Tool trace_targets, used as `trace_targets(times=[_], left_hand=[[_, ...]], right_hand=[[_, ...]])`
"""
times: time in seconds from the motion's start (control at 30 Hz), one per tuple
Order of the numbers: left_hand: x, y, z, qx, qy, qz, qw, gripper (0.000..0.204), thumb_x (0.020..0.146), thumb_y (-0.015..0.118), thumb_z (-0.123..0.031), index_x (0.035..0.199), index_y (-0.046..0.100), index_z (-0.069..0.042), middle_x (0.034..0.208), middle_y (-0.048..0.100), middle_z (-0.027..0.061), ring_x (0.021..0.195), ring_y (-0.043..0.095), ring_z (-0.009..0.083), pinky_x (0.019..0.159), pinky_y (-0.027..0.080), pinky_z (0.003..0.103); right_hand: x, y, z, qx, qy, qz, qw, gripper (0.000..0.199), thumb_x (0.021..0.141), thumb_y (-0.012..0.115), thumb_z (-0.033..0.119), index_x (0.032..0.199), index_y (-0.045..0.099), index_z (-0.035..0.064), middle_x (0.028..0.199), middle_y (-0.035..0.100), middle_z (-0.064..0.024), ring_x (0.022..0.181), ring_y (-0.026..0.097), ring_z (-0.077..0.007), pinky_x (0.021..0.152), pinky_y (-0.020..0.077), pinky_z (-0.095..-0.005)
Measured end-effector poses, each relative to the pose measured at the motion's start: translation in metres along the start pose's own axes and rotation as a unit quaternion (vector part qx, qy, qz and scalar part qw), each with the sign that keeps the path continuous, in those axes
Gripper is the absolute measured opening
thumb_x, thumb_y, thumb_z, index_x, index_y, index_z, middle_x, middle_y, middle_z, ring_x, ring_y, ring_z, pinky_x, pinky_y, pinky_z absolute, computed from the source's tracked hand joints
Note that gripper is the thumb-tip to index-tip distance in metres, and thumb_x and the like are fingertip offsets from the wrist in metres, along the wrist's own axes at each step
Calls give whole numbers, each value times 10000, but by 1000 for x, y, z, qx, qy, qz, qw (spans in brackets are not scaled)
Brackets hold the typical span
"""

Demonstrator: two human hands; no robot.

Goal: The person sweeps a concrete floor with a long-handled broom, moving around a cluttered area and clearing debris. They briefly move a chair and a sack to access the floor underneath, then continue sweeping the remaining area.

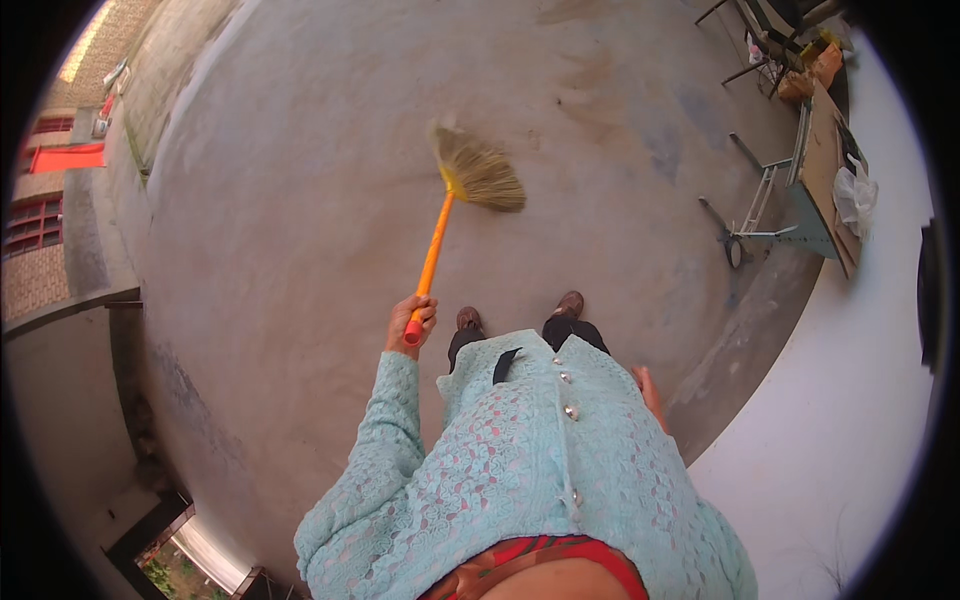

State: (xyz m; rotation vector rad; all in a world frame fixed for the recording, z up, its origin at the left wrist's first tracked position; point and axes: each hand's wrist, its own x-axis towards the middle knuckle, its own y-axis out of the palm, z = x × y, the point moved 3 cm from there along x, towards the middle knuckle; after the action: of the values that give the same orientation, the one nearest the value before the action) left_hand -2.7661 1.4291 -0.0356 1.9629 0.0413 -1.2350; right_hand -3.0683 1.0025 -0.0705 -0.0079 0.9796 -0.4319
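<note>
My left hand (412,322) is wrapped round the orange handle of a broom (432,255), close to its red end cap. The broom slants away from me, and its fan of straw-coloured bristles (487,178) is on or just above the concrete floor, ahead and a little left of my feet. A yellow collar joins handle and bristles. Down by my right side hangs my right hand (650,394), holding nothing that I can see. Its fingers look loosely stretched, though my pale blue lace jacket (520,450) hides part of it.
A folding table (822,190) with metal legs stands at the right, a white plastic bag (854,197) on its top. Behind it is a dark chair (775,40). A white wall (830,400) runs along my right. Brick buildings (35,285) lie beyond the left edge.
</note>
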Motion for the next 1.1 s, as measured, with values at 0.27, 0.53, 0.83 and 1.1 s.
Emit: trace_targets(times=[0.27, 0.53, 0.83, 1.1], left_hand=[[-92, -9, -41, 59, 175, -112, 976, 140, 770, 467, -15, 877, 381, -41, 713, 461, 62, 457, 412, 55, 343, 381, 184], [-134, 80, 7, 85, 167, -19, 982, 265, 776, 458, -19, 1025, 367, -23, 724, 462, 68, 455, 403, 36, 330, 411, 165], [-62, 202, 82, 73, 4, 138, 988, 309, 788, 450, -26, 1076, 338, -7, 732, 419, 58, 448, 376, 32, 311, 379, 170], [34, 290, 140, 132, -162, 198, 958, 363, 773, 475, -17, 1111, 343, -36, 708, 422, 53, 454, 398, 49, 346, 374, 186]], right_hand=[[11, 23, 48, -6, 18, 20, 1000, 579, 844, 380, 467, 1140, 486, -19, 995, 573, -128, 892, 528, -164, 810, 386, -266], [22, -10, 15, 120, 18, -4, 993, 542, 805, 490, 434, 1134, 496, 4, 992, 570, -84, 874, 523, -164, 780, 397, -280], [29, -70, 37, 148, 121, 2, 982, 567, 781, 514, 447, 1198, 413, 75, 970, 555, -103, 900, 521, -207, 765, 392, -356], [89, -102, 108, 82, 53, 34, 995, 501, 788, 511, 426, 1170, 456, 107, 925, 565, -79, 862, 537, -184, 732, 400, -336]])
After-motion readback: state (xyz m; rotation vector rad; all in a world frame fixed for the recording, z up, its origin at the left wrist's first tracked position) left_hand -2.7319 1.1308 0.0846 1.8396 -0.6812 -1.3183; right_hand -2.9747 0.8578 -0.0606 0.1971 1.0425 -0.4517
